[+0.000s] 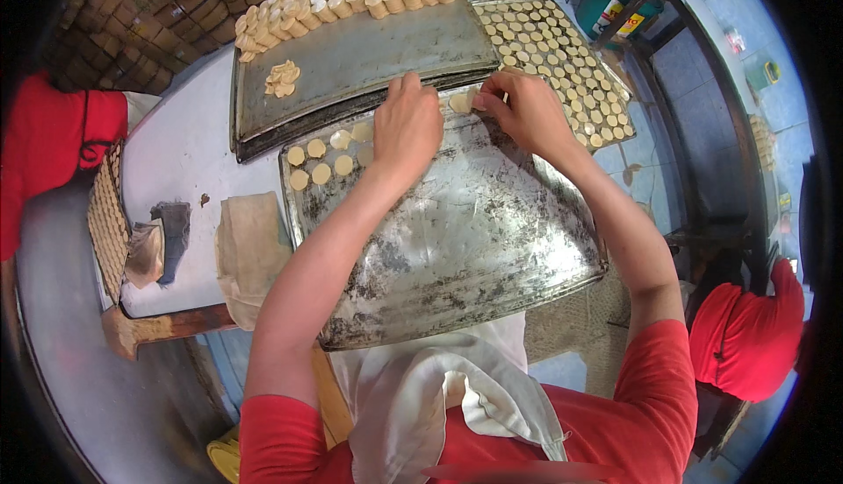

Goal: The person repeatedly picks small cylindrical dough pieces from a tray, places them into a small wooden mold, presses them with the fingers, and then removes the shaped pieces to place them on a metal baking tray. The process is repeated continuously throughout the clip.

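Observation:
A worn metal baking tray lies before me, with round flat dough discs in rows near its far left edge. My left hand is over the tray's far edge, fingers bent down; whether it holds a disc is hidden. To its right, my right hand pinches a pale dough disc at the same edge. Beyond lies a second metal tray, bearing many stacked dough discs along its far side and a small loose heap of dough pieces.
A tray covered with spaced discs stands at the back right. Another filled tray is at the far left. A folded cloth lies on the white table. People in red stand at the left and right.

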A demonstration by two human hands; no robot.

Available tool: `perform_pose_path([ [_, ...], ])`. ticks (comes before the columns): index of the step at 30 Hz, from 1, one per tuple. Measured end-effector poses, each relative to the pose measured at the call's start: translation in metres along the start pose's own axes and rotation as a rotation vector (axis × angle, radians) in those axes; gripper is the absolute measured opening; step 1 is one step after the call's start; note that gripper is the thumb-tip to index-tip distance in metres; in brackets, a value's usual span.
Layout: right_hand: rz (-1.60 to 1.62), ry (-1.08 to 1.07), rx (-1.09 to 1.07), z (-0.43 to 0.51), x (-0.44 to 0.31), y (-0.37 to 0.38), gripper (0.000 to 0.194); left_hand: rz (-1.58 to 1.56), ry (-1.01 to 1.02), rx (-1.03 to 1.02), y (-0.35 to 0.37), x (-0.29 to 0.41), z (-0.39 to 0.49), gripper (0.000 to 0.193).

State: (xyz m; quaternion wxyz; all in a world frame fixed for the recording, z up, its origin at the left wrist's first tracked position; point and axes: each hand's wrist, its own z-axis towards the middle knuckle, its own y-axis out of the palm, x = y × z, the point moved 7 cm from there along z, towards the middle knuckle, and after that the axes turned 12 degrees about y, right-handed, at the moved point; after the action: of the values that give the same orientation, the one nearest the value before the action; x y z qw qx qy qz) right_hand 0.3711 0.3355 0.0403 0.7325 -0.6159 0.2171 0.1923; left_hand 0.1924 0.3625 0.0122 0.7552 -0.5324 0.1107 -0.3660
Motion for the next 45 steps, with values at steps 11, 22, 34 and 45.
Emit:
perform_pose_path([
  [11,-0.058,-0.127,-0.07,0.016,-0.026,0.044,0.029,-0.123,-0.245,0.186,-0.078,-0.09,-0.022,0.02],
  [22,0.077,-0.108,-0.155,-0.059,-0.04,-0.01,0.023,-0.012,-0.317,0.079,-0.083,-0.185,0.011,0.033],
  [34,0.256,0.102,-0.35,-0.158,-0.018,-0.024,0.023,-0.389,-0.481,0.268,0.033,-0.185,0.129,0.068],
  [45,0.245,-0.057,-0.312,-0.141,-0.027,-0.033,0.02,-0.028,-0.276,-0.361,-0.001,-0.16,0.116,0.035],
])
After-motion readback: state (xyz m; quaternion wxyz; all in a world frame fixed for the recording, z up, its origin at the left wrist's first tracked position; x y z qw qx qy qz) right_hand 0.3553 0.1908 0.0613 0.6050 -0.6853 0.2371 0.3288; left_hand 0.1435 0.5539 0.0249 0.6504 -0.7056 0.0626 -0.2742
